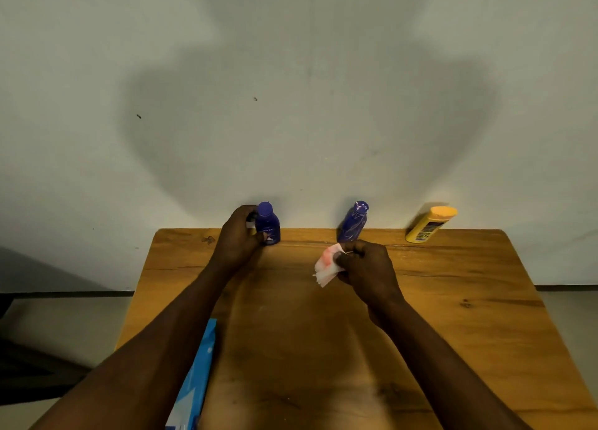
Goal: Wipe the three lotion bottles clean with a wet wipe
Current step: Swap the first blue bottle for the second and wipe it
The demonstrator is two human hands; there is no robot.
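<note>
My forearms reach in from the bottom edge, nearest of all, and between and under them lies the bench (453,300), a wooden top running out to the pale wall (291,73). At my left elbow a blue wipe pack (197,374) lies on the near left edge of the bench.

My left hand (238,235) is at the far left of the row, fingers (247,213) curled round the back of the dark blue bottle (268,224), thumb on its front. That bottle stands upright near the far edge. My right hand (369,264) is over the middle of the bench, fingers clenched on the wipe (328,264), pinching it so it hangs crumpled to the left of the knuckles. The wipe is white with a pink smear. I cannot tell whether it touches the wood.

Behind my right hand stands the second blue bottle (354,221), upright and untouched. Well to its right the yellow bottle (428,224) stands at the far edge too.
</note>
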